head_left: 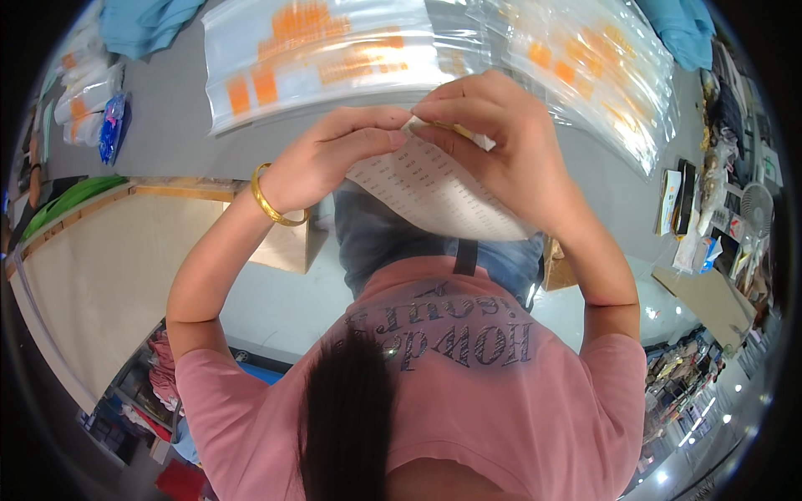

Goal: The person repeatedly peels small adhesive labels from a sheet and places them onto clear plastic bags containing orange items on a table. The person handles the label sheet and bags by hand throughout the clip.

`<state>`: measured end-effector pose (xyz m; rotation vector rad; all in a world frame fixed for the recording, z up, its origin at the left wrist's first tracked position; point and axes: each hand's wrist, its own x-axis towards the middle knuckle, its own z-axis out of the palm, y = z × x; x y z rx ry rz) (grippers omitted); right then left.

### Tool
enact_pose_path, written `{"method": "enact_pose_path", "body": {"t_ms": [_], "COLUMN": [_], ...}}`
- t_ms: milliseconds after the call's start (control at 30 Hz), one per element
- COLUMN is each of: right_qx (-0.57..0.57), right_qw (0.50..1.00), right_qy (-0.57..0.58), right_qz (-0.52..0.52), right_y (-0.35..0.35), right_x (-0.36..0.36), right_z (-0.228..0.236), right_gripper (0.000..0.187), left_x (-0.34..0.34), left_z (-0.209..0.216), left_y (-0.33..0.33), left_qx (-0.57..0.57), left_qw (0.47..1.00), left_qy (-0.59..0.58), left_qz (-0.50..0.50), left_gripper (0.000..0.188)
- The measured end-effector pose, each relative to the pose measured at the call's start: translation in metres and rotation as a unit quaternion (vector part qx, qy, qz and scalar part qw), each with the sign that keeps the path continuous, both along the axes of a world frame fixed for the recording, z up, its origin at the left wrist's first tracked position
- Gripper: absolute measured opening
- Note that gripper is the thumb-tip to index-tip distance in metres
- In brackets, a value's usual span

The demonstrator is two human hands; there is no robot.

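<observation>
A white sheet with rows of small print (434, 188), perhaps a sheet of stickers, hangs between my hands above my lap. My left hand (338, 154), with a gold bangle (269, 200) at its wrist, pinches the sheet's upper left corner between thumb and fingers. Close against it, my right hand (505, 138) has thumb and fingers closed at the top of the same sheet. A narrow yellowish piece with a white end (483, 142) shows between the right fingers; I cannot tell if it is a ring or part of the paper.
Clear plastic bags with orange print (322, 50) lie flat on the grey table (167, 108), with more plastic bags (585, 67) at the right. Blue cloth (146, 25) sits far left, beside rolled bags (83, 96). A wooden-edged board (100, 267) stands at the left. A small fan (756, 207) is far right.
</observation>
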<state>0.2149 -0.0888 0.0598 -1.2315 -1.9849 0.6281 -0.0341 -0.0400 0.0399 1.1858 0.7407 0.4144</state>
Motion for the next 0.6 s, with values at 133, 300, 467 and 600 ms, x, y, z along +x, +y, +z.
{"method": "enact_pose_path", "body": {"t_ms": [133,300,467,600], "right_qx": [0.032,0.007,0.054,0.055], "right_qw": [0.999,0.999,0.998,0.995], "right_qy": [-0.036,-0.023,-0.023,-0.069], "right_qz": [-0.013,-0.022,-0.019,-0.051], "right_y": [-0.005,-0.004,-0.006,-0.007], "right_x": [-0.008,-0.015,-0.023,-0.027], "right_z": [-0.001,-0.012,-0.017,-0.021], "right_gripper": [0.025,0.021,0.019,0.022], "left_x": [-0.004,0.003,0.002,0.000], "left_z": [-0.008,-0.015,-0.017,-0.022], "left_y": [0.006,0.012,0.013,0.020], "left_qx": [-0.019,0.011,-0.001,-0.015], "left_qw": [0.998,0.993,0.989,0.987], "left_qy": [0.033,0.040,0.020,0.001], "left_qz": [-0.052,-0.106,-0.144,-0.159], "left_gripper": [0.035,0.032,0.030,0.030]}}
